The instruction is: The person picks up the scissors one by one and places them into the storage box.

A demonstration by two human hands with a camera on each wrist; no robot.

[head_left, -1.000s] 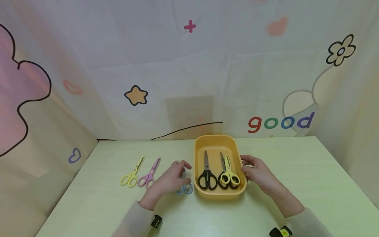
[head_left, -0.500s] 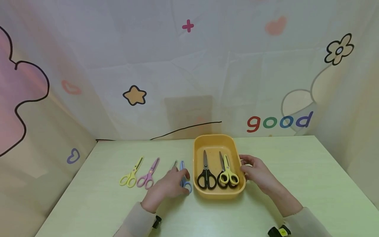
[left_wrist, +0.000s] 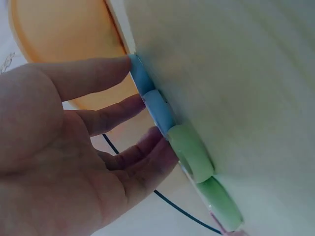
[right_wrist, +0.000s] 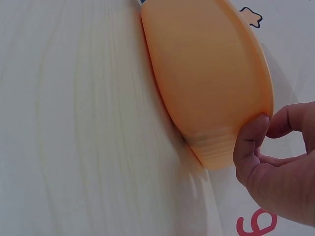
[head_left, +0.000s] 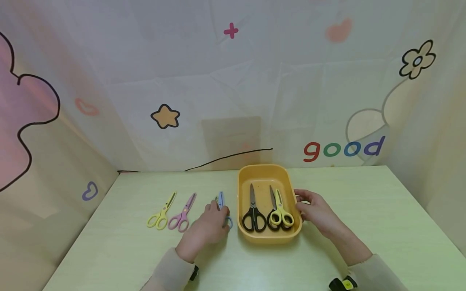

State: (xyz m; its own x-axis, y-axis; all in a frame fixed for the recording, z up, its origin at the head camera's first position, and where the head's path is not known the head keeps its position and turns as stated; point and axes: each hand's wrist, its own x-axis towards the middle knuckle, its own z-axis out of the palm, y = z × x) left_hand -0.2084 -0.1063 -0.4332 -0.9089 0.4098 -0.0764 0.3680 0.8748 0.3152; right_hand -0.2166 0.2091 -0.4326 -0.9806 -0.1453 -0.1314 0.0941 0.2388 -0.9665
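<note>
Left hand (head_left: 209,224) pinches blue scissors (head_left: 221,199) left of a yellow tray (head_left: 270,240) gripped by the right hand (head_left: 319,211); three pairs (head_left: 254,207) lie inside, yellow scissors (head_left: 165,210), pink scissors (head_left: 187,209) and green scissors (left_wrist: 199,148) remain outside.

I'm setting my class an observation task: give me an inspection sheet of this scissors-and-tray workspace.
Surface: pale green, faintly grained tabletop.
Job's things: rounded yellow-orange plastic-looking tray holding black-handled metal scissors and a second black-handled metal pair partly under yellow plastic-looking scissors; left of it, plastic-looking scissors: another yellow pair, a pink-purple pair, a green pair and a blue pair.
Clutter: nothing seen.
Hands: left hand pinches the blue pair's handles; right hand grips the tray's right rim.
Cables: nothing seen.
Surroundings: whitish fabric-looking backdrop, printed with a black-outlined star and flower.
</note>
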